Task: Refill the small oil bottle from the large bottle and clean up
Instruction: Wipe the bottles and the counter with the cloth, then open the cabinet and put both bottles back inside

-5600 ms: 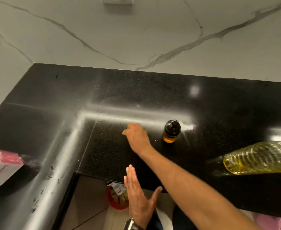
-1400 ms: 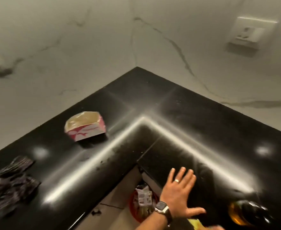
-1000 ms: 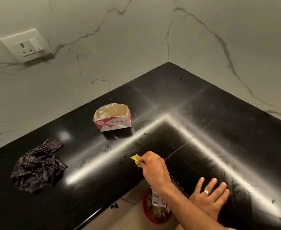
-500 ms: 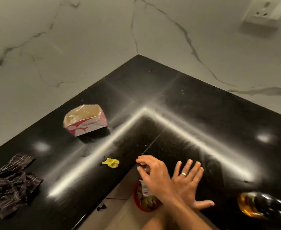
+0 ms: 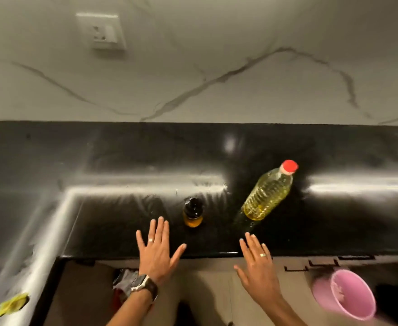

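The small dark-capped oil bottle (image 5: 193,212) stands upright on the black counter (image 5: 122,161), amber oil in its base. To its right stands the large clear bottle (image 5: 267,193) of yellow oil with a red cap. My left hand (image 5: 157,250) lies flat and open at the counter's front edge, just left of the small bottle. My right hand (image 5: 256,262) is open, fingers spread, at the edge below the large bottle. Neither hand holds anything. A crumpled yellow wipe (image 5: 13,305) lies on the counter at the far left.
A pink bucket (image 5: 348,294) sits on the floor at lower right. A bin with rubbish (image 5: 122,283) is partly hidden under my left wrist. The marble wall carries a socket (image 5: 101,31).
The yellow wipe left my right hand and stays on the left counter. My view swung right from the corner to the two bottles. Both hands now rest open at the front edge.
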{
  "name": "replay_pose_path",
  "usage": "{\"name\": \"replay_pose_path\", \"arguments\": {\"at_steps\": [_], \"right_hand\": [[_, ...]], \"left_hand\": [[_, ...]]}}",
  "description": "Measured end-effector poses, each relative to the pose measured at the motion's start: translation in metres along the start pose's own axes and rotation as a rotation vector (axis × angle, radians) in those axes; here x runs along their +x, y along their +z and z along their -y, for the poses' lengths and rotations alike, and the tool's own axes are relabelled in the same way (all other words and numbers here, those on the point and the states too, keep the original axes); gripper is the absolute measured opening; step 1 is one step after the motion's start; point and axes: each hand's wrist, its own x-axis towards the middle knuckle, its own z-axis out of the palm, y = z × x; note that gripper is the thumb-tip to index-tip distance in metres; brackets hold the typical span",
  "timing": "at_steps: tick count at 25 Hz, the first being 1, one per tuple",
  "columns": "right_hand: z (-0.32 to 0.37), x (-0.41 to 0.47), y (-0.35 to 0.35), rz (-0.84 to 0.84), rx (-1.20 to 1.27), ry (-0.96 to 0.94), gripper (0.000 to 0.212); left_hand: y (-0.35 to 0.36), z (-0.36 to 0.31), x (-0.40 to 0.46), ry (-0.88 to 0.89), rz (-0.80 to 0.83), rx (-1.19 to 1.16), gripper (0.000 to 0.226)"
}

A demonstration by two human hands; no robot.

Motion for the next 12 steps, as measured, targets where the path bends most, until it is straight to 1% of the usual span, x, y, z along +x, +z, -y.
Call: {"name": "replay_pose_path", "arguments": {"at_steps": [2,4,6,8,12], "right_hand": [[0.003,-0.001,-0.013,0.019,-0.012,-0.018,0.074],[0.020,0.001,-0.032,-0.044,0.054,-0.087,0.076],[0.039,0.017,-0.060,-0.220,0.107,-0.173,0.078],[0.056,0.041,-0.098,-0.440,0.134,-0.258,0.080],[0.077,0.094,-0.207,-0.705,0.238,-0.278,0.088]], "left_hand": [[-0.011,-0.009,-0.003,-0.025,-0.008,-0.009,0.102],[-0.031,-0.018,-0.003,-0.026,-0.143,-0.029,0.101],[-0.064,-0.027,0.010,0.005,-0.322,-0.066,0.097],[-0.107,-0.039,0.030,0.062,-0.457,-0.106,0.094],[-0.207,-0.082,0.084,0.110,-0.618,-0.230,0.095]]}}
